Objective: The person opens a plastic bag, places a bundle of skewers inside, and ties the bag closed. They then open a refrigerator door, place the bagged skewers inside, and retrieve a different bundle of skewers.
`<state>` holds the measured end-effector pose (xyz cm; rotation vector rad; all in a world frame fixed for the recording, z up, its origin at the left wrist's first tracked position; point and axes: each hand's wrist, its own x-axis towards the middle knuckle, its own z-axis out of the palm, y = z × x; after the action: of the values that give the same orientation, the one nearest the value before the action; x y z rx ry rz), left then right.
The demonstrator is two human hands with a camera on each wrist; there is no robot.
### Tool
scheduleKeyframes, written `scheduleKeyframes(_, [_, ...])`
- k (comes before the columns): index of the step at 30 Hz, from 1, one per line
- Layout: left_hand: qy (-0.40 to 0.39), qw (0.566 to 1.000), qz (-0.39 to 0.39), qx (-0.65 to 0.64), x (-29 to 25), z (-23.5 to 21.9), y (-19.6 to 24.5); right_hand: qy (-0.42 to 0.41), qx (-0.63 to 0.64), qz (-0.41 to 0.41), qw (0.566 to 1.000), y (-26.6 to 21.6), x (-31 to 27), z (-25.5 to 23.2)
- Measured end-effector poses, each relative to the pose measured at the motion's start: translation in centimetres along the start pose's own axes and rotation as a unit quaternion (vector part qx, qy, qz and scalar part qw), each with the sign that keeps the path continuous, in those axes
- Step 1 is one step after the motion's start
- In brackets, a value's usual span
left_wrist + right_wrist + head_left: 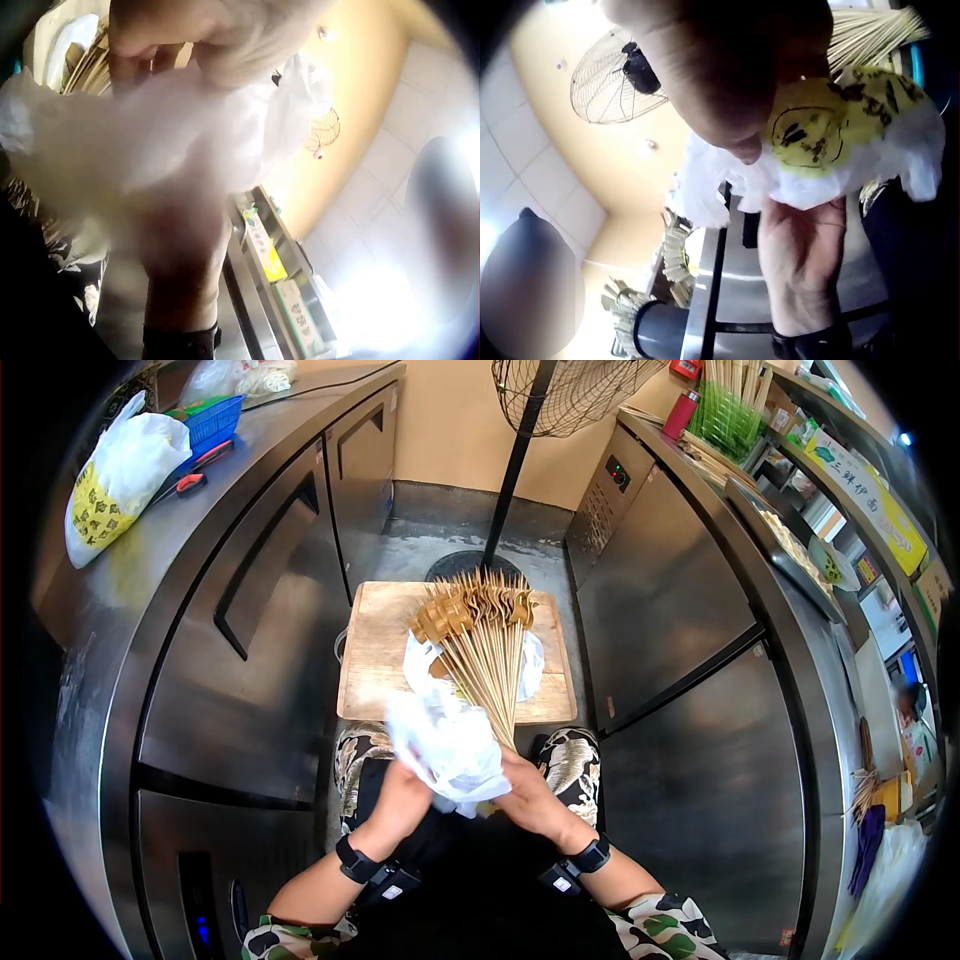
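A bundle of skewers [490, 665], with brown folded food on their far ends, lies fanned on a wooden board [370, 660]. Its bare sticks point toward my lap and draw together near my right hand [530, 797]. Between my hands is a crumpled white plastic bag [450, 745], with a yellow printed patch [810, 135] in the right wrist view. My left hand [402, 800] grips the bag's left side, and the right hand holds its other side. Whether the right fingers also hold the stick ends, I cannot tell. More white plastic [533, 665] lies under the skewers.
Steel cabinets stand close on the left [240, 630] and right [690, 660]. Beyond the board is a fan [515, 460] on a pole. The left counter carries a filled plastic bag [125, 480] and a blue basket [213, 422]; a tray [785, 545] sits on the right counter.
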<state>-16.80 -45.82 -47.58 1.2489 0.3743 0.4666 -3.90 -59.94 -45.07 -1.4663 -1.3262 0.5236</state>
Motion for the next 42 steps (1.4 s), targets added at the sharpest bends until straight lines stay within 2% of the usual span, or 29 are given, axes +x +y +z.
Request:
scheduleKeyframes(1, [0.025, 0.998, -0.018, -0.045, 0.2, -0.9, -1.0, 0.032, 0.1, 0.125, 0.986, 0.6, -0.8, -0.2])
scheduleKeyframes(2, [0.049, 0.994, -0.037, -0.091, 0.3, -1.9, -2.0, 0.065, 0.198, 0.248, 0.946, 1.3, -1.7, -0.6])
scheduleKeyframes(3, [0.059, 0.976, -0.076, -0.195, 0.3, -1.5, -0.4, 0.146, 0.263, 0.257, 0.918, 1.8, -2.1, -1.0])
scheduleKeyframes(4, [0.088, 0.961, -0.061, -0.255, 0.3, -1.8, 0.0, 0.24, 0.331, 0.218, 0.886, 3.4, -2.5, -1.4])
scheduleKeyframes(5, [0.101, 0.954, -0.057, -0.278, 0.4, -2.6, -0.1, 0.31, 0.468, 0.176, 0.809, 2.5, -2.0, -2.4])
scheduleKeyframes(6, [0.114, 0.946, -0.052, -0.301, 0.4, -3.9, -0.3, 0.338, 0.497, 0.176, 0.779, 2.5, -1.9, -4.0])
scheduleKeyframes(8, [0.096, 0.943, -0.088, -0.307, 0.2, -7.0, -1.0, 0.351, 0.515, 0.175, 0.762, 5.3, -4.1, -6.6])
scheduleKeyframes(11, [0.06, 0.927, -0.097, -0.357, -0.5, -7.4, 0.2, 0.398, 0.496, 0.186, 0.749, 5.4, -5.3, -7.2])
scheduleKeyframes(13, [0.079, 0.918, -0.127, -0.367, -0.3, -6.6, 1.2, 0.353, 0.37, 0.215, 0.832, 4.4, -5.4, -7.3])
scheduleKeyframes(14, [0.076, 0.933, -0.122, -0.331, -0.3, -6.3, 1.3, 0.325, 0.304, 0.227, 0.867, 3.5, -5.2, -7.3])
scheduleKeyframes(15, [0.073, 0.946, -0.115, -0.294, -0.3, -6.0, 1.5, 0.317, 0.171, 0.213, 0.908, 2.6, -5.0, -6.9])
scheduleKeyframes(16, [0.07, 0.958, -0.108, -0.257, -0.2, -5.7, 1.8, 0.285, -0.032, 0.22, 0.932, 1.1, -4.7, -6.7])
scheduleKeyframes(17, [0.06, 0.96, -0.109, -0.25, -0.2, -5.0, 2.4, 0.251, -0.207, 0.165, 0.931, -1.0, -3.9, -6.4])
scheduleKeyframes(18, [0.051, 0.963, -0.117, -0.238, -0.1, -4.4, 2.7, 0.21, -0.375, 0.104, 0.897, -2.5, -3.4, -6.1])
scheduleKeyframes(20, [0.032, 0.966, -0.138, -0.214, -0.2, -3.3, 3.2, 0.11, -0.418, 0.056, 0.9, -3.9, -3.1, -5.2])
scheduleKeyframes(22, [-0.005, 0.964, -0.164, -0.21, -0.3, -2.4, 3.5, 0.009, -0.366, 0.021, 0.93, -3.9, -2.4, -3.9])
scheduleKeyframes(23, [-0.03, 0.964, -0.17, -0.202, -0.4, -2.1, 3.6, 0.01, -0.385, 0.014, 0.923, -3.4, -1.9, -3.2])
scheduleKeyframes(25, [-0.063, 0.967, -0.167, -0.18, -0.7, -1.5, 3.9, 0.047, -0.245, 0.142, 0.958, -1.1, -1.7, -3.1])
scheduleKeyframes(26, [-0.069, 0.982, -0.131, -0.117, -0.8, -1.7, 4.0, 0.063, -0.172, 0.202, 0.962, 0.3, -1.6, -3.1])
scheduleKeyframes(27, [-0.073, 0.992, -0.094, -0.053, -0.8, -1.9, 4.2, 0.104, -0.093, 0.145, 0.98, 1.3, -1.7, -3.8])
scheduleKeyframes(29, [-0.049, 0.993, 0.007, 0.105, -0.5, -2.7, 4.1, 0.204, 0.125, 0.226, 0.944, 1.5, -1.8, -4.9])
scheduleKeyframes(30, [0.02, 0.971, 0.063, 0.231, -0.6, -3.0, 4.2, 0.264, 0.237, 0.254, 0.9, 1.0, -1.8, -5.3])
scheduleKeyframes(31, [0.086, 0.925, 0.119, 0.351, -0.7, -3.2, 4.6, 0.316, 0.294, 0.261, 0.864, 0.4, -1.5, -5.8])
scheduleKeyframes(32, [0.149, 0.857, 0.174, 0.461, -0.6, -3.1, 5.0, 0.314, 0.355, 0.245, 0.846, -1.0, -1.2, -6.3])
scheduleKeyframes(36, [0.136, 0.958, 0.087, 0.239, -0.9, -2.2, 3.6, 0.32, 0.391, 0.244, 0.828, -2.0, -1.3, -5.9])
scheduleKeyframes(38, [0.068, 0.994, 0.022, 0.084, -0.9, -1.1, 2.2, 0.278, 0.438, 0.251, 0.817, -2.7, -1.2, -5.2])
scheduleKeyframes(40, [0.019, 0.999, -0.046, -0.012, -0.6, -0.3, 2.4, 0.229, 0.448, 0.265, 0.823, -3.1, -1.3, -4.5])
scheduleKeyframes(41, [0.045, 0.997, -0.06, -0.031, -0.5, 0.0, 1.9, 0.205, 0.448, 0.272, 0.827, -3.3, -1.3, -4.0])
scheduleKeyframes(42, [0.023, 0.994, -0.092, -0.057, -0.1, 0.0, 1.9, 0.154, 0.476, 0.267, 0.823, -3.6, -1.4, -3.6])
